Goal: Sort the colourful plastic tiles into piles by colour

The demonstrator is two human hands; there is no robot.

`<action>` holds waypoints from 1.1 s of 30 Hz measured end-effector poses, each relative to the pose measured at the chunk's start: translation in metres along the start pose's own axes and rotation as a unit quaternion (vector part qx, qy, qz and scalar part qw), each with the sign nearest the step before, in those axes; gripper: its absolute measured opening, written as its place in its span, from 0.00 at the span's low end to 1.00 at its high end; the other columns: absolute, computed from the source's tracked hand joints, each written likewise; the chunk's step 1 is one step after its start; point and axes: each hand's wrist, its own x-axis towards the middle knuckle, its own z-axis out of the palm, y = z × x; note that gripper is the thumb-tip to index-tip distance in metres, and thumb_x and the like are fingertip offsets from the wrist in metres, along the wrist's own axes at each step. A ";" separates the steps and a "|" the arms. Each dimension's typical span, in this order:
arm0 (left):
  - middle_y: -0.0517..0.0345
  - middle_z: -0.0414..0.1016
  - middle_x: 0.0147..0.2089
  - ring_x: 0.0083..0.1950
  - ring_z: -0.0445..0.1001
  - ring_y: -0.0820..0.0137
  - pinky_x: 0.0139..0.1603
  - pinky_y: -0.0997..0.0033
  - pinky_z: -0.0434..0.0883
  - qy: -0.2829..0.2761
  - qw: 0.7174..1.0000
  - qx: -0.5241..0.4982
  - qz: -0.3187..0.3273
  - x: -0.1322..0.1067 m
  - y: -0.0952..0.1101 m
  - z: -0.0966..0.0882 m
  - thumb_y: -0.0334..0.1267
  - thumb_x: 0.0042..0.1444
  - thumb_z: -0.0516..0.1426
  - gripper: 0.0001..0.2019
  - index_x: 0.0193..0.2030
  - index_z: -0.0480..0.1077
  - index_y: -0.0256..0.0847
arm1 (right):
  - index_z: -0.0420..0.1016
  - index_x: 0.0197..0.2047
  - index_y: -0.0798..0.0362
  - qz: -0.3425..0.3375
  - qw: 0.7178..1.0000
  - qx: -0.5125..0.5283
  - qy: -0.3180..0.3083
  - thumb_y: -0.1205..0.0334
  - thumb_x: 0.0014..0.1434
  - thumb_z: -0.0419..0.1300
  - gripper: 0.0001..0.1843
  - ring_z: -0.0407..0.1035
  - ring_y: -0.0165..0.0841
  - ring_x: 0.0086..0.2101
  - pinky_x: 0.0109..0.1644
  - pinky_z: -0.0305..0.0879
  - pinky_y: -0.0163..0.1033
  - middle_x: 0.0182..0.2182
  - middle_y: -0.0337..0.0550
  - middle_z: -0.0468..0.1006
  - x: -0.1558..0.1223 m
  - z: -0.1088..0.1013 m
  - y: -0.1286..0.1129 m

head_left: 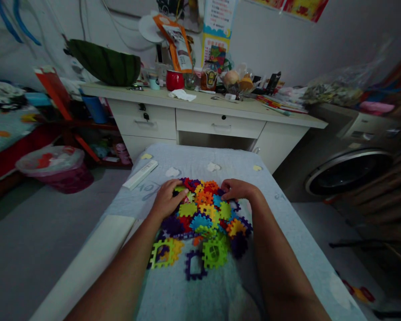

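Observation:
A heap of colourful interlocking plastic building pieces (205, 209) with notched edges lies on the cloth-covered surface before me. My left hand (169, 198) rests at the heap's far left side, thumb and fingers apart around a yellow-green piece. At the far right side, my right hand (239, 189) touches the pieces with bent fingers, thumb and forefinger apart; its other fingertips are partly hidden. Nearer to me lie a green window piece (205, 253), a purple frame piece (187, 267) and a green frame piece (153, 261), the last beside my left forearm.
A long white box (140, 175) lies left of the heap on the pale blue cloth (194, 156). Behind stands a white desk (217, 117) with jars and a red cup (174, 80). A washing machine (337, 151) is at right, a lined pink bin (67, 176) at left.

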 end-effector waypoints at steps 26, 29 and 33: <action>0.50 0.74 0.53 0.57 0.71 0.58 0.62 0.53 0.66 0.000 1.000 -0.002 0.002 -0.001 0.000 -0.001 0.54 0.54 0.56 0.20 0.46 0.73 0.43 | 0.63 0.51 0.55 -0.012 0.891 0.362 0.275 0.74 0.58 0.54 0.18 0.74 0.27 0.28 0.34 0.74 0.32 0.31 0.42 0.77 0.097 0.000 -0.009; 0.49 0.74 0.53 0.57 0.71 0.58 0.62 0.53 0.66 -0.002 1.000 -0.007 0.003 -0.001 0.001 -0.002 0.53 0.54 0.57 0.19 0.46 0.73 0.42 | 0.65 0.54 0.56 0.003 0.911 0.299 0.285 0.74 0.55 0.57 0.22 0.74 0.27 0.29 0.34 0.73 0.32 0.38 0.46 0.78 0.099 -0.001 -0.002; 0.49 0.74 0.53 0.56 0.71 0.58 0.61 0.53 0.66 -0.002 1.000 -0.006 0.003 0.000 0.001 -0.002 0.52 0.54 0.56 0.19 0.46 0.73 0.42 | 0.69 0.56 0.56 0.025 0.929 0.230 0.287 0.70 0.54 0.60 0.25 0.71 0.27 0.27 0.33 0.70 0.32 0.40 0.47 0.79 0.085 -0.006 0.020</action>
